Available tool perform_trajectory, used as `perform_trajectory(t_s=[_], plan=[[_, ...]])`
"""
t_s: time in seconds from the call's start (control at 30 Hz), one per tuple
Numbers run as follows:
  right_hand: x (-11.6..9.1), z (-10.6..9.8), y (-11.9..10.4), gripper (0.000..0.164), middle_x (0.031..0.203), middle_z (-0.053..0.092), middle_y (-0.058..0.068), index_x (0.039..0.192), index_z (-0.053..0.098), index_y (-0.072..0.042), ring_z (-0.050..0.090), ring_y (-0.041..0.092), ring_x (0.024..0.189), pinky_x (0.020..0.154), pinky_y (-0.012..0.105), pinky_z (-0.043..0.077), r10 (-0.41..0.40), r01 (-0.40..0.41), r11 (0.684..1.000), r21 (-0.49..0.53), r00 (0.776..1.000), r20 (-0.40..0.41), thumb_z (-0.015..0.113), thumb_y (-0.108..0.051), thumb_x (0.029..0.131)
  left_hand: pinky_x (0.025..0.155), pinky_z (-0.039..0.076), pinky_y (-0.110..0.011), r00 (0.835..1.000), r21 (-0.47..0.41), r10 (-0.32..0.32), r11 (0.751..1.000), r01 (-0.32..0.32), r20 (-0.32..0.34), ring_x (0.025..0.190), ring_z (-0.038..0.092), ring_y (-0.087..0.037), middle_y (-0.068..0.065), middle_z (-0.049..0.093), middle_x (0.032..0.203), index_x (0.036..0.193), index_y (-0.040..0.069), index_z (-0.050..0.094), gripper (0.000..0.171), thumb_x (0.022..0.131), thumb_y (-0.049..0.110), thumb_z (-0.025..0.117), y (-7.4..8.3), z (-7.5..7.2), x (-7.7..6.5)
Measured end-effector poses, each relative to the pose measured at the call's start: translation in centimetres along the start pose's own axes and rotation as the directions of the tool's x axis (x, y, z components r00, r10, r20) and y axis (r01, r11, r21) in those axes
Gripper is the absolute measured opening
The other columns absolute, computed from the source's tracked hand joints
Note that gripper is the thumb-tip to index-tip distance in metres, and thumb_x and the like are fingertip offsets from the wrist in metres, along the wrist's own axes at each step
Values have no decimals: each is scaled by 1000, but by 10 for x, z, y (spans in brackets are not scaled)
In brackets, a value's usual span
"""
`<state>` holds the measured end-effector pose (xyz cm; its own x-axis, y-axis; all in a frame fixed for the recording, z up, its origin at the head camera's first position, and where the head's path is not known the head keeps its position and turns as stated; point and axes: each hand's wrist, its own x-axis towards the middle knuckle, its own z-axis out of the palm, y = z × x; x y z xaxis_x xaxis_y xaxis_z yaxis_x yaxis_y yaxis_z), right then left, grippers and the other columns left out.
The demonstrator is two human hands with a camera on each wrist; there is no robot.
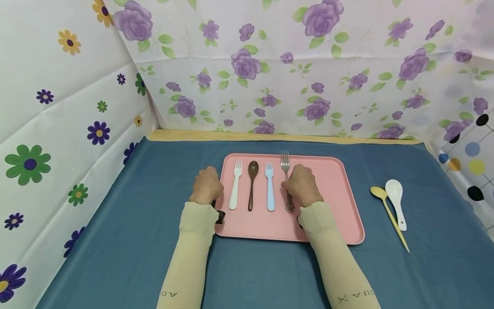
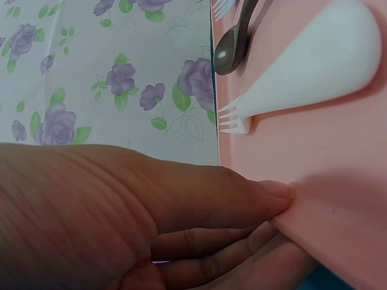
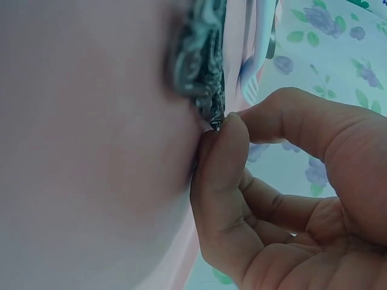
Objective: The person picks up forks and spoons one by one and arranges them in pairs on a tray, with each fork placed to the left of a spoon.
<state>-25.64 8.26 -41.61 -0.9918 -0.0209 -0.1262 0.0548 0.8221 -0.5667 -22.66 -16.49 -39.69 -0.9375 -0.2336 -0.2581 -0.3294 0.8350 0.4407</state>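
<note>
A pink tray (image 1: 247, 227) lies on the blue cloth. My left hand (image 1: 207, 185) grips its left rim; in the left wrist view the thumb (image 2: 275, 192) is on top and the other fingers are beneath. Between thumb and index finger, my right hand (image 1: 303, 184) pinches a metal fork (image 1: 285, 161) by its ornate handle (image 3: 202, 54), tines pointing to the far side. Left of that fork, a white fork (image 1: 233, 193), a brown spoon (image 1: 253, 171) and a light blue fork (image 1: 270, 193) lie side by side on the tray.
On the cloth right of the tray, a yellow spoon (image 1: 391, 216) touches a white spoon (image 1: 393, 191). A wooden table edge (image 1: 216, 135) runs along the back. Flower-patterned sheets (image 1: 247, 86) hang behind and at the left.
</note>
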Motion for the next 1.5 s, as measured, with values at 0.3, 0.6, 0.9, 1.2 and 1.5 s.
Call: perform_trajectory(t_s=[0.3, 0.6, 0.9, 1.2, 1.5], plan=[[-2, -2, 2, 18, 57, 57, 7, 65, 64, -3, 49, 15, 47, 42, 27, 39, 14, -14, 1000, -9, 999, 36, 73, -11, 77, 58, 47, -42, 1000, 3, 17, 1000, -17, -13, 75, 57, -33, -18, 59, 86, 97, -3, 62, 14, 84, -2, 60, -2, 1, -1], [-6, -9, 2, 18, 61, 57, 8, 69, 64, -3, 48, 16, 50, 44, 27, 37, 16, -7, 998, -67, 991, 130, 74, -15, 79, 55, 46, -40, 999, 1, 42, 999, -42, -26, 70, 57, -31, -18, 58, 81, 93, -3, 62, 10, 83, -3, 59, -2, 1, -1], [-6, -10, 0, 18, 59, 53, 6, 70, 63, -2, 47, 15, 49, 43, 27, 37, 27, -18, 998, -64, 990, 138, 72, -14, 80, 60, 48, -44, 1000, 5, -1, 1000, 1, -22, 78, 57, -33, -20, 60, 90, 102, -4, 63, 19, 84, -1, 60, 0, 0, -1], [-4, -9, 0, 17, 61, 57, 8, 69, 64, -3, 48, 16, 50, 45, 28, 38, 30, -22, 998, -63, 992, 121, 72, -13, 80, 55, 46, -41, 999, 4, 32, 999, -31, -33, 71, 57, -32, -18, 59, 82, 91, -3, 62, 9, 83, -2, 58, 0, 0, 0], [-3, -6, 0, 17, 59, 56, 7, 67, 65, -3, 48, 16, 50, 45, 28, 39, 43, -37, 998, -57, 994, 103, 73, -12, 79, 53, 45, -39, 998, 9, 57, 998, -57, -32, 68, 56, -31, -17, 58, 78, 88, -3, 61, 6, 82, -3, 58, 0, 0, -1]])
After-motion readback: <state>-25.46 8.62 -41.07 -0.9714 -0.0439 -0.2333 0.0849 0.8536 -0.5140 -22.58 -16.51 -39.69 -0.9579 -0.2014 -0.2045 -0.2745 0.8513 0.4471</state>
